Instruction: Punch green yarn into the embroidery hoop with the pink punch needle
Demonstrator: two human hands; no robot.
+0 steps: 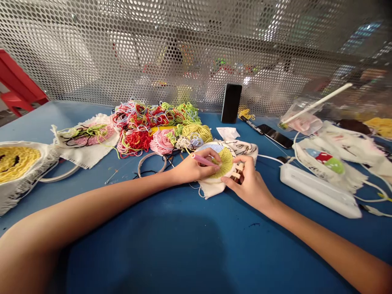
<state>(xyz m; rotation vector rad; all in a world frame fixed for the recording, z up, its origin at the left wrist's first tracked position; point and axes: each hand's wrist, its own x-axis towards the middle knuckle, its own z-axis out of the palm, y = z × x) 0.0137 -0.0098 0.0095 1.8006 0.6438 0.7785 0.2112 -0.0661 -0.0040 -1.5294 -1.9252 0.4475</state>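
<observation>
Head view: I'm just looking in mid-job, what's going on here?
A person is working with both hands on a hooped cloth bearing yellow and pale blue yarn. The left hand holds a pink pen-like tool over the yellow part; whether its tip touches is hard to tell. The right hand grips the hoop's edge by a wooden fastening. Tangled yarn and an upright phone are beyond, on the blue table.

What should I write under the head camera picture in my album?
The left hand holds a pink tool, the right hand grips the edge of the hooped cloth, near colourful yarn.
</observation>
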